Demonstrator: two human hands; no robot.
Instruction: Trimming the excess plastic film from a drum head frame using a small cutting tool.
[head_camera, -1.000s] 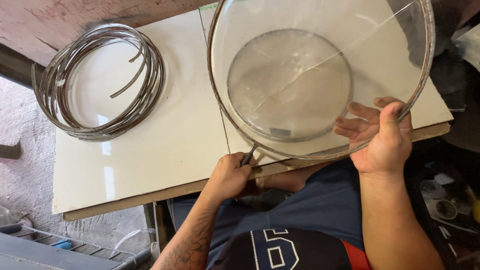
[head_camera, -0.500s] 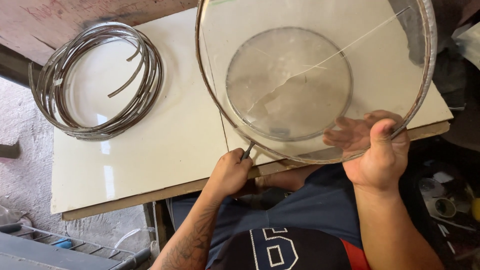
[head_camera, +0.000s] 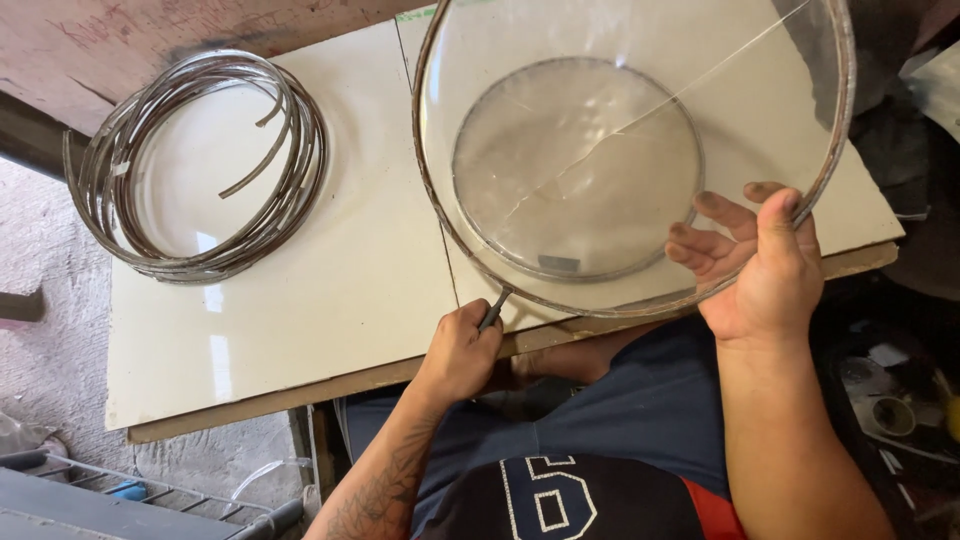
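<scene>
— What has the person got hold of there?

— A big clear drumhead (head_camera: 600, 150), a round transparent film in a metal hoop, held up tilted over the white table (head_camera: 330, 300). The right hand (head_camera: 765, 270) has the hoop at about four o'clock: thumb hooked over the rim on top, fingers spread flat under the film, so you see them through it. My guess is that grip props the disc at an angle and keeps it steady.

— And the other hand?

— The left hand (head_camera: 460, 350) is a closed fist around a thin dark tool (head_camera: 493, 308) whose tip meets the hoop at about seven o'clock. I can't tell what kind of tool it is; only a short stem shows above the fist. Holding the rim on one side and working it on the other seems the reason for that stance.

— What else is around?

— A coil of metal hoops (head_camera: 200, 165) lies on the table out at nine o'clock, well apart from the drumhead. There's a smaller greyish circle (head_camera: 575, 170) seen through the film; whether it's on the table or part of the head I can't say. The table's near edge sits close to the left fist, the person's knees just beneath it, and clutter on the floor at three o'clock.
</scene>
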